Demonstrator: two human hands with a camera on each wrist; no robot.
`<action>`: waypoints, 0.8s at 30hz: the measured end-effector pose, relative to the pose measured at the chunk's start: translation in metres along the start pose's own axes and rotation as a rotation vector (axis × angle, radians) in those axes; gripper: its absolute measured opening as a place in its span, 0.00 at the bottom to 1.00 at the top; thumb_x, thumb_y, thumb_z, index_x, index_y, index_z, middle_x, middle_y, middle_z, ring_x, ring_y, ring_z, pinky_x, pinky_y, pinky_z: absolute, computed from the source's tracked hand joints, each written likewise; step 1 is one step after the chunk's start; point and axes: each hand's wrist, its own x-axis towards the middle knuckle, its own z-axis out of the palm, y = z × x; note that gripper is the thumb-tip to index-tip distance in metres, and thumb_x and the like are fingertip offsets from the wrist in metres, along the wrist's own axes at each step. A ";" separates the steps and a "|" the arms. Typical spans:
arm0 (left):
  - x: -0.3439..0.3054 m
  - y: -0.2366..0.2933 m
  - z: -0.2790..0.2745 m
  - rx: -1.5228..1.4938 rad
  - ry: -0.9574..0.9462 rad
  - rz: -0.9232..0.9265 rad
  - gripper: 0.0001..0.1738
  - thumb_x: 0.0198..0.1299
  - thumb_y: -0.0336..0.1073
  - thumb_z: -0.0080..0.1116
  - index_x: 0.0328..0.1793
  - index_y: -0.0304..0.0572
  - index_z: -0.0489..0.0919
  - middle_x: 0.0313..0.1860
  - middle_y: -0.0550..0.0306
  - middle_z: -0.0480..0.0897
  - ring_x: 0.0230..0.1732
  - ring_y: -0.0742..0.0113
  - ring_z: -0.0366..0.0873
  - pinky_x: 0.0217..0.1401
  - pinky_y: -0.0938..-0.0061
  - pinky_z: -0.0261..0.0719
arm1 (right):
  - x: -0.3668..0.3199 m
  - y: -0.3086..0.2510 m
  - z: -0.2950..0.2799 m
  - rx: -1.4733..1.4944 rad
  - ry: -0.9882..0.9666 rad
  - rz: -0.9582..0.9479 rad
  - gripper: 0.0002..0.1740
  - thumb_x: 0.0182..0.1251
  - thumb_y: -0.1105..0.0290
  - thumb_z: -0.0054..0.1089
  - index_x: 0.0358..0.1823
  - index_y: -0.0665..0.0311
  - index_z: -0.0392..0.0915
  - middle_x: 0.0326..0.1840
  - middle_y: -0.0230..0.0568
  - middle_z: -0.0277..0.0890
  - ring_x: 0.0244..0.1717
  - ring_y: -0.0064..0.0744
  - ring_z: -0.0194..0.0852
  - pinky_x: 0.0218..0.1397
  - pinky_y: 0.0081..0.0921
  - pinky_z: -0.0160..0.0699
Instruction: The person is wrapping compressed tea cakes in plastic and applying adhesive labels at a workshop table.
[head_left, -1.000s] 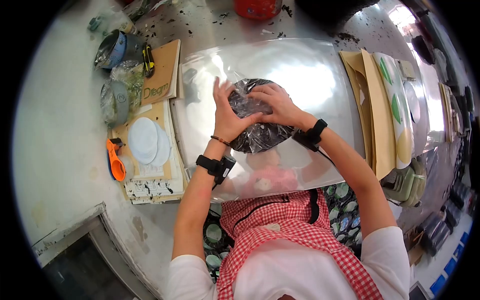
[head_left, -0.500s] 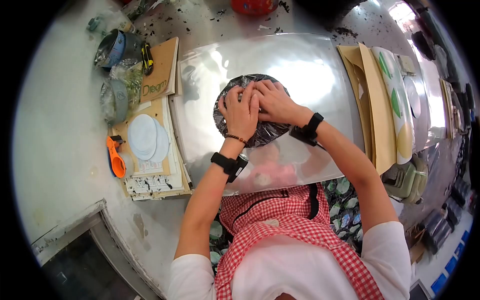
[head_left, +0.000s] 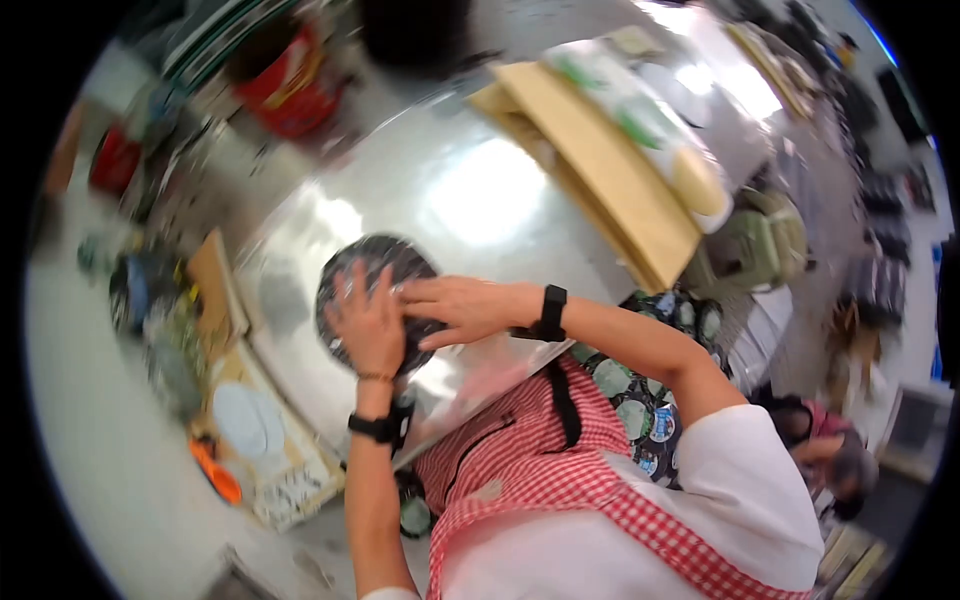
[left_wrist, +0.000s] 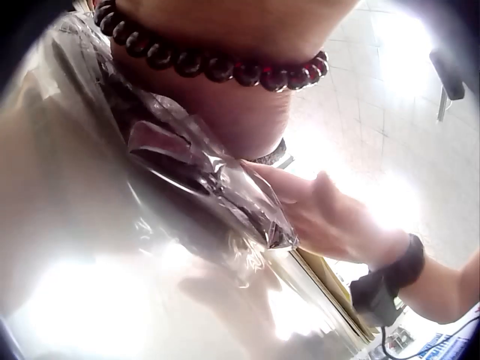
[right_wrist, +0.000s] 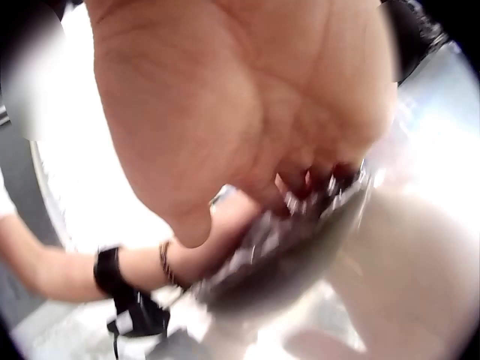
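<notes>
A round, dark bundle wrapped in clear plastic film (head_left: 392, 254) lies on the shiny work surface (head_left: 400, 190), left of centre in the head view. On its top rests my left hand (head_left: 370, 325), fingers spread and straight. My right hand (head_left: 470, 305) reaches in from the right, its extended fingers laid over the bundle beside the left hand. Crinkled film (left_wrist: 217, 184) shows under my left wrist in the left wrist view. In the right wrist view my palm (right_wrist: 247, 97) hides much of the wrapped bundle (right_wrist: 262, 270).
Left of the bundle lie papers with white discs (head_left: 240, 418) and an orange-handled tool (head_left: 213, 470). Brown folders (head_left: 600, 180) and a white-green roll (head_left: 640, 125) lie to the right. A red bucket (head_left: 290, 85) stands at the back. Another person (head_left: 835, 455) is at far right.
The head view has turned, so the table appears tilted and shifted left. My left hand has gone from curled at the bundle's side to flat on top; my right fingers have straightened.
</notes>
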 end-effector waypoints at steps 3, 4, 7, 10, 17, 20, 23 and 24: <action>-0.002 -0.010 0.007 -0.025 0.009 0.027 0.22 0.70 0.45 0.44 0.68 0.63 0.75 0.76 0.58 0.63 0.78 0.45 0.52 0.74 0.37 0.45 | -0.011 0.001 -0.108 0.110 0.185 0.483 0.16 0.66 0.61 0.60 0.51 0.60 0.75 0.57 0.48 0.74 0.59 0.50 0.72 0.61 0.39 0.71; -0.003 -0.012 0.009 -0.020 0.020 0.035 0.22 0.71 0.45 0.44 0.69 0.63 0.74 0.76 0.59 0.63 0.78 0.45 0.52 0.74 0.37 0.45 | -0.030 0.022 -0.146 -0.070 0.325 0.584 0.15 0.64 0.63 0.60 0.49 0.60 0.75 0.55 0.48 0.75 0.54 0.51 0.74 0.56 0.38 0.73; -0.004 -0.008 0.011 -0.052 0.033 0.030 0.24 0.72 0.44 0.41 0.72 0.53 0.70 0.76 0.57 0.64 0.78 0.46 0.52 0.75 0.40 0.43 | -0.114 0.116 -0.222 -1.217 0.504 0.605 0.06 0.60 0.71 0.54 0.39 0.61 0.75 0.37 0.49 0.75 0.37 0.47 0.77 0.38 0.39 0.79; -0.003 -0.015 0.014 -0.103 0.087 0.020 0.26 0.73 0.43 0.39 0.72 0.41 0.67 0.73 0.54 0.67 0.78 0.46 0.52 0.77 0.45 0.42 | -0.173 0.145 -0.222 -1.147 0.174 0.776 0.07 0.60 0.72 0.54 0.40 0.61 0.74 0.38 0.49 0.75 0.37 0.51 0.78 0.40 0.43 0.80; -0.004 -0.019 0.006 -0.160 0.104 0.091 0.21 0.73 0.38 0.40 0.65 0.38 0.75 0.70 0.47 0.68 0.75 0.43 0.56 0.75 0.49 0.52 | -0.200 0.158 -0.260 -0.645 0.176 0.936 0.13 0.71 0.62 0.48 0.44 0.65 0.72 0.33 0.57 0.76 0.41 0.56 0.77 0.43 0.44 0.75; -0.001 -0.015 0.007 -0.166 0.148 0.077 0.20 0.73 0.37 0.41 0.62 0.37 0.77 0.71 0.43 0.66 0.74 0.43 0.58 0.74 0.51 0.55 | -0.216 0.165 -0.265 -0.387 0.431 0.994 0.15 0.68 0.57 0.53 0.46 0.61 0.74 0.32 0.53 0.76 0.38 0.55 0.77 0.43 0.41 0.75; -0.002 -0.019 0.008 -0.189 0.144 0.044 0.18 0.73 0.37 0.43 0.61 0.38 0.78 0.71 0.41 0.65 0.73 0.43 0.59 0.73 0.53 0.57 | -0.222 0.173 -0.240 -0.680 0.401 0.809 0.17 0.65 0.54 0.57 0.46 0.59 0.76 0.33 0.49 0.78 0.37 0.51 0.77 0.44 0.37 0.76; -0.004 -0.019 0.009 -0.189 0.145 0.048 0.18 0.73 0.37 0.43 0.61 0.38 0.78 0.71 0.41 0.65 0.73 0.43 0.59 0.73 0.53 0.57 | -0.222 0.175 -0.235 -0.781 0.394 0.745 0.18 0.64 0.53 0.58 0.46 0.58 0.77 0.33 0.48 0.78 0.37 0.50 0.77 0.45 0.36 0.76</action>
